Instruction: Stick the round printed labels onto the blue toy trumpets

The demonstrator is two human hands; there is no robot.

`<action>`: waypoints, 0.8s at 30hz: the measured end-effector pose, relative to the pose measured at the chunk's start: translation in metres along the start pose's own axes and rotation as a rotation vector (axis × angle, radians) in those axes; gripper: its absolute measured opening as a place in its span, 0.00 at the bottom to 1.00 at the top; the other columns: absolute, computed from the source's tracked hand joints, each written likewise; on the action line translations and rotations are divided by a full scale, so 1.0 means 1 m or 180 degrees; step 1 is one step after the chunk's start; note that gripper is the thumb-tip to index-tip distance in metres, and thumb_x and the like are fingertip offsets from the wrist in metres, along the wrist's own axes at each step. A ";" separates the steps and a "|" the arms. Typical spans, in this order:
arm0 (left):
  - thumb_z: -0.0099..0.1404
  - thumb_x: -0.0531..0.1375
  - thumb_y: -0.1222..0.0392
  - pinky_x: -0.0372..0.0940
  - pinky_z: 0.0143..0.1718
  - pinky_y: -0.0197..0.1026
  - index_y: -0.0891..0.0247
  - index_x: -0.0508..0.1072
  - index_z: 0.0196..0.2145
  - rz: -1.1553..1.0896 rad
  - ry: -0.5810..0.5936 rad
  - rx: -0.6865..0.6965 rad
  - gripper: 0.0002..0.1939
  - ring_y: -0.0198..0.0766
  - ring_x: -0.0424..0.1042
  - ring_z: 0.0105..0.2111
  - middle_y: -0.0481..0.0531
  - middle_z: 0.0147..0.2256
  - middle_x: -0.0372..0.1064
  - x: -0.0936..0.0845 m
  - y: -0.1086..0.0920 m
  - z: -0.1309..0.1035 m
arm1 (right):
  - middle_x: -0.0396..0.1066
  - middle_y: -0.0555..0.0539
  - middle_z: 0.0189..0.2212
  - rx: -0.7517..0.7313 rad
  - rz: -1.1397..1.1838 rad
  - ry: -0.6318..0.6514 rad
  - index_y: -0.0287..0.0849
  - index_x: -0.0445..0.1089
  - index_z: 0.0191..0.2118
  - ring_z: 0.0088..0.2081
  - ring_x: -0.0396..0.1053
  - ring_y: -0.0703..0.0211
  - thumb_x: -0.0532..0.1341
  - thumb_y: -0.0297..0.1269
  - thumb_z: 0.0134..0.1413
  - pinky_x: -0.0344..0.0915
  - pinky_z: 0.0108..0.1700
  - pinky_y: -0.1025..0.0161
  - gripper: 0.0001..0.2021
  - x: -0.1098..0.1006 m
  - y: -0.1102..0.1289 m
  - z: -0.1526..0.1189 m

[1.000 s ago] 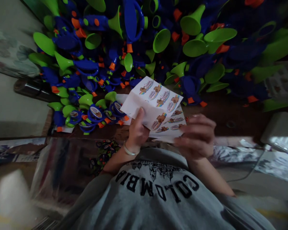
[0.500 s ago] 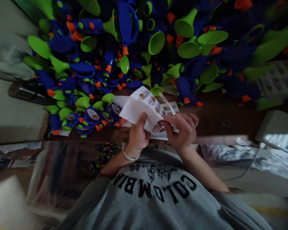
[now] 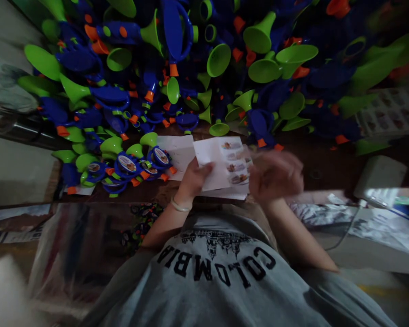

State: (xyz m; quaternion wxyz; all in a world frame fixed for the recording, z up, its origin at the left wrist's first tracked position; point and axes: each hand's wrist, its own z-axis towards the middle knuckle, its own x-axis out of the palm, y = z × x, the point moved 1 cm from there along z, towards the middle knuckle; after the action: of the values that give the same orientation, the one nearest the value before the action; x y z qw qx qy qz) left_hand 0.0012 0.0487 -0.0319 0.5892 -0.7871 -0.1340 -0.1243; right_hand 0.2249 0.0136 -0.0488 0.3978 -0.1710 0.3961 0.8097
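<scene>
My left hand [image 3: 194,178] pinches the left edge of a white sticker sheet [image 3: 211,152], thumb on top. Colourful printed stickers show along the sheet's right half; its left part is blank. My right hand [image 3: 276,175] is at the right edge of the sheet, smeared by motion, so its fingers and anything in them cannot be made out. More white paper [image 3: 177,150] lies under and to the left of the sheet on the brown table. Left of my left hand, several blue and green toy trumpets [image 3: 127,163] carry oval stickers on their sides.
A big heap of blue toy trumpets with green bells [image 3: 218,60] and orange mouthpieces fills the back of the table. A dark cylinder [image 3: 27,131] lies at the left. At the right are a white box [image 3: 381,177] with a cable and another sticker sheet [image 3: 391,111].
The sheet, folded up and curled before, now lies flatter. My right hand has moved right, away from the sheet's middle. My left hand still grips the sheet. The view has shifted slightly.
</scene>
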 end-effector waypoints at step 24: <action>0.61 0.75 0.42 0.59 0.76 0.59 0.50 0.74 0.64 0.0297 0.1351 0.0750 0.36 0.56 0.61 0.75 0.56 0.70 0.68 0.019 -0.022 -0.015 | 0.51 0.45 0.79 0.0076 0.1783 0.0408 0.77 0.21 0.76 0.61 0.77 0.45 0.60 0.43 0.69 0.83 0.47 0.49 0.48 -0.039 0.039 0.055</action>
State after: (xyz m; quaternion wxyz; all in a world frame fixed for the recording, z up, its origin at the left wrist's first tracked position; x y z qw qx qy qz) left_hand 0.0109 0.0416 -0.0014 0.6969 -0.6745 0.0157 -0.2430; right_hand 0.2212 0.0223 0.0281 0.1348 -0.1010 0.4618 0.8708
